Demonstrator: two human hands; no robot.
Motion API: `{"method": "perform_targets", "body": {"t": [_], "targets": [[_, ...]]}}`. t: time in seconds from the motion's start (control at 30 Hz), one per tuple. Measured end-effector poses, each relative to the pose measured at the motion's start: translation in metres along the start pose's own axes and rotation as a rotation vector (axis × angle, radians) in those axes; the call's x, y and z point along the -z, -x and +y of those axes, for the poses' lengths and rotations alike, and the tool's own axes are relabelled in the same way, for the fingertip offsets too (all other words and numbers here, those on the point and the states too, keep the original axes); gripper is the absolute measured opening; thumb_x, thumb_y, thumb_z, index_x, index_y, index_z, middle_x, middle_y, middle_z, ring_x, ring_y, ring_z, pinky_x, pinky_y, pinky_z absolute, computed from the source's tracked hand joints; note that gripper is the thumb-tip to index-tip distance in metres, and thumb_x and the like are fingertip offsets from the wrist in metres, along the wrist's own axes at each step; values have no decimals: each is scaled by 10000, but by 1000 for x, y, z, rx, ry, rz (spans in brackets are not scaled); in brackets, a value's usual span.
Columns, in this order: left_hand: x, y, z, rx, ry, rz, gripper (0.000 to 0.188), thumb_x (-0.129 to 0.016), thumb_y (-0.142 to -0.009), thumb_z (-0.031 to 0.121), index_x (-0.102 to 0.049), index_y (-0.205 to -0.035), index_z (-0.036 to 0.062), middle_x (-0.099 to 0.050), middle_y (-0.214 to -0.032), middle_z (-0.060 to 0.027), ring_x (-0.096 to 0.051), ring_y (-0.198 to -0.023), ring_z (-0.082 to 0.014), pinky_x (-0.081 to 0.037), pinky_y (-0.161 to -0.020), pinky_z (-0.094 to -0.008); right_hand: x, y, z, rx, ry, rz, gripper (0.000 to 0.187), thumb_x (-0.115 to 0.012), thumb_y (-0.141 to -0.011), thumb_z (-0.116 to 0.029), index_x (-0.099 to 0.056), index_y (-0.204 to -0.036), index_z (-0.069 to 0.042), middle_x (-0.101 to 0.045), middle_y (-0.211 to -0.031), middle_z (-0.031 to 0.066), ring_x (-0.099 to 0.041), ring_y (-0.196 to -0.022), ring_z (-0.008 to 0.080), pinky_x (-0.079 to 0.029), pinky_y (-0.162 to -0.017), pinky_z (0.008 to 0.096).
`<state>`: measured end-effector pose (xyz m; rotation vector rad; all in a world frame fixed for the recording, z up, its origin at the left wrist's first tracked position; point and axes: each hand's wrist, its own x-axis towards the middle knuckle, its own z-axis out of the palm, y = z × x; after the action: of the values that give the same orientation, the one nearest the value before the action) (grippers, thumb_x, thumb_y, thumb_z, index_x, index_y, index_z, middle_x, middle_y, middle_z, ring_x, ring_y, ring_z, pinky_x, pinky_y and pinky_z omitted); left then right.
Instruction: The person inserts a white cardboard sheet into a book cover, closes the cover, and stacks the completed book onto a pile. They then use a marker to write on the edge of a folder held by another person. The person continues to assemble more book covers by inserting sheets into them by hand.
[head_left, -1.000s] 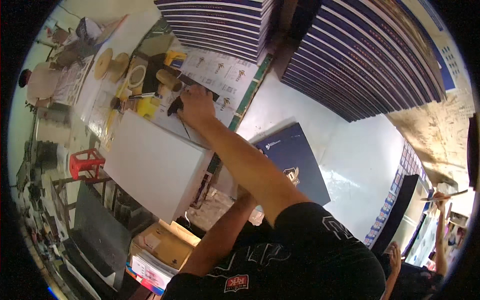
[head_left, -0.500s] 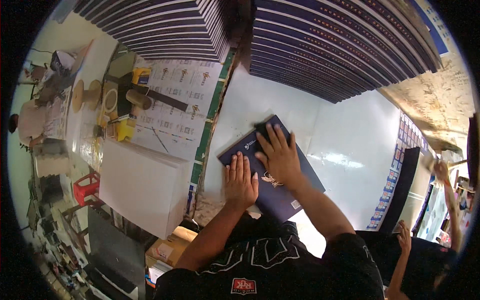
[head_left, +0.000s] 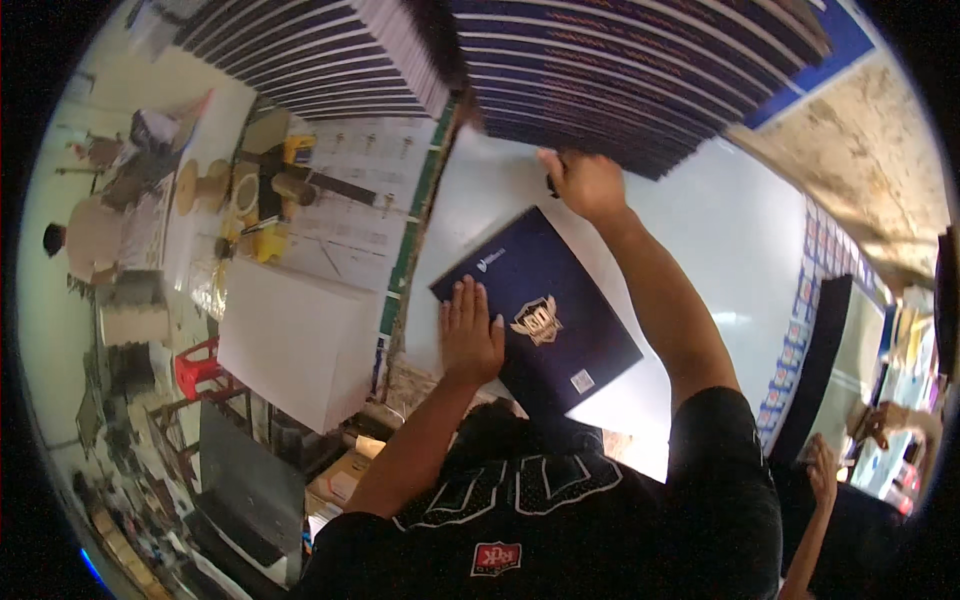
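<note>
A dark blue hardcover book (head_left: 560, 262) lies at a slant on the pale work surface, with a gold winged emblem and a small white code square on its cover. My left hand (head_left: 470, 335) rests flat along its left side, fingers stretched out. Beyond the book's far corner, my right hand (head_left: 590, 188) is closed just in front of the stacked books (head_left: 600, 100). A small black thing (head_left: 552, 185) shows under its fingers; its kind is mostly hidden.
Another tall stack of dark books (head_left: 300, 65) stands at the far left. A white paper block (head_left: 290, 335) sits left, near a wooden-handled tool (head_left: 295, 188). At right, a co-worker's hand (head_left: 822, 470) is beside a black-edged stack (head_left: 815, 360).
My right hand has left the book cover, moving away from me and slightly right toward the stacked books, with the black thing. My left hand stays on the book. The view has shifted slightly.
</note>
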<state>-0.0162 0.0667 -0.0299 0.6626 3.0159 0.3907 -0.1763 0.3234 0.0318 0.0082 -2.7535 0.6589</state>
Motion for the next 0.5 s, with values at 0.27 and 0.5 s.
{"method": "perform_targets", "body": {"t": [0.27, 0.5], "targets": [[-4, -4, 1, 2, -73, 4, 608, -374, -987, 315, -294, -1469, -48, -240, -1560, -219, -200, -1457, -372, -148, -1166, -535, -16, 90, 4, -82, -35, -298, 360, -511, -968, -376, -573, -1082, -40, -618, -1119, 175, -623, -1007, 371, -530, -795, 473], [-4, -2, 2, 0, -157, 3, 613, -347, -992, 337, -295, -1474, -39, -224, -1572, -205, -204, -1460, -353, -141, -1156, -570, 18, 173, -7, 41, 184, -135, 356, -541, -934, -221, -564, -1257, -72, -605, -1178, 98, -559, -1104, 291, -475, -868, 414]]}}
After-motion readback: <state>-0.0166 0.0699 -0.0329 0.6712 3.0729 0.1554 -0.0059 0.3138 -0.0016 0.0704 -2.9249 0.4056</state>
